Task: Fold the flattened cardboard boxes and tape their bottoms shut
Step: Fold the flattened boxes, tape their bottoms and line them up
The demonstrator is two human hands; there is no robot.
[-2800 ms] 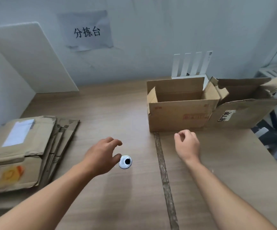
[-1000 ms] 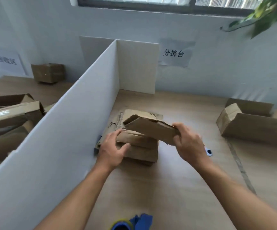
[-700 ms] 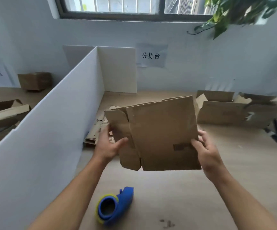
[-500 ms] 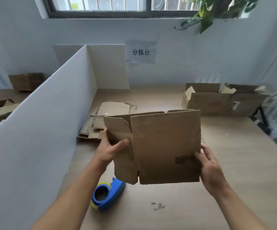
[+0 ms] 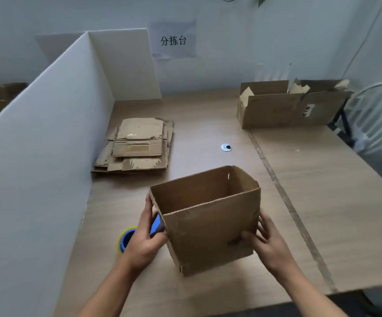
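- Box (image 5: pixel 210 234), opened square, stands upright at the table's (image 5: pixel 322 202) near edge.
- Left hand (image 5: pixel 144 241) grips its left corner.
- Right hand (image 5: pixel 265 241) grips its right corner, thumb on the front.

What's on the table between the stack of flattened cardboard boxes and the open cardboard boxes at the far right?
Only a small round white cable grommet with a dark hole, set in the bare wooden tabletop, as the head view shows.
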